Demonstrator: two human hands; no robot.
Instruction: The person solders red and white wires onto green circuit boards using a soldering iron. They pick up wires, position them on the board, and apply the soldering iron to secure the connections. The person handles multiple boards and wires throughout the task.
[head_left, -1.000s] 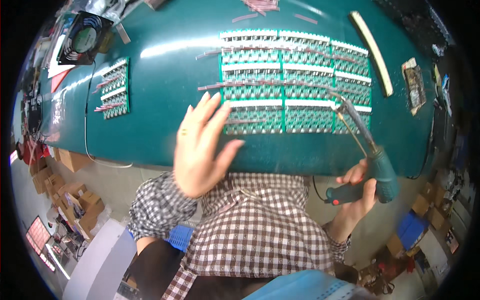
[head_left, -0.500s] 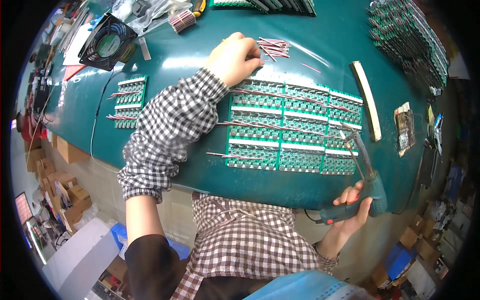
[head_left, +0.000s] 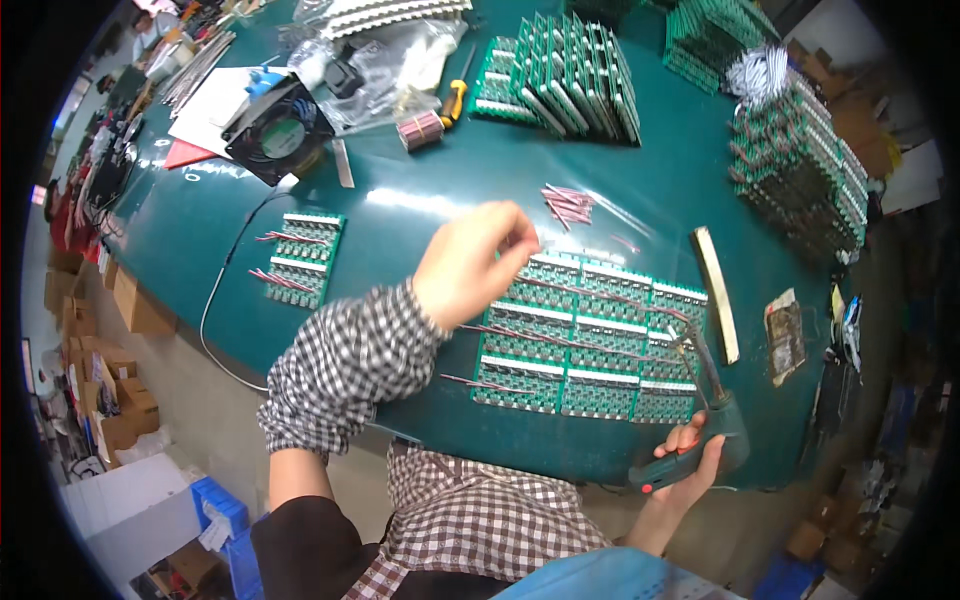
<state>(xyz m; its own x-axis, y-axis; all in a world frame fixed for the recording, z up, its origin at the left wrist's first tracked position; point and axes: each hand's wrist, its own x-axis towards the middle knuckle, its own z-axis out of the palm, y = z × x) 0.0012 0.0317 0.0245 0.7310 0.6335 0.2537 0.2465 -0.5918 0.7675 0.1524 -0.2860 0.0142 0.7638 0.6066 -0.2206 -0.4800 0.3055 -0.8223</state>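
Note:
My left hand [head_left: 478, 262], in a checkered sleeve, hovers over the upper left corner of a block of green circuit boards [head_left: 610, 345]. Thumb and fingers are pinched together; whatever they hold is hidden or too thin to name. Red and white wires lie in rows across these boards. Closed around the handle of a dark green soldering gun [head_left: 735, 432] is my right hand [head_left: 692, 478]. The gun's tip points up at the right-hand boards. Beyond the boards lies a small pile of cut wires [head_left: 568, 205].
A smaller wired board [head_left: 305, 262] lies at left, near a black fan [head_left: 278, 130] and its cable. Behind are a wire bundle [head_left: 420, 130], a screwdriver [head_left: 455, 102] and upright boards [head_left: 575, 80]. Stacked boards [head_left: 800, 165] and a pale strip [head_left: 716, 295] are at right.
My left hand has come back from beside the wire pile toward the boards. The right hand still holds the soldering gun near the right-hand boards. The view has tilted, showing more of the table's far side.

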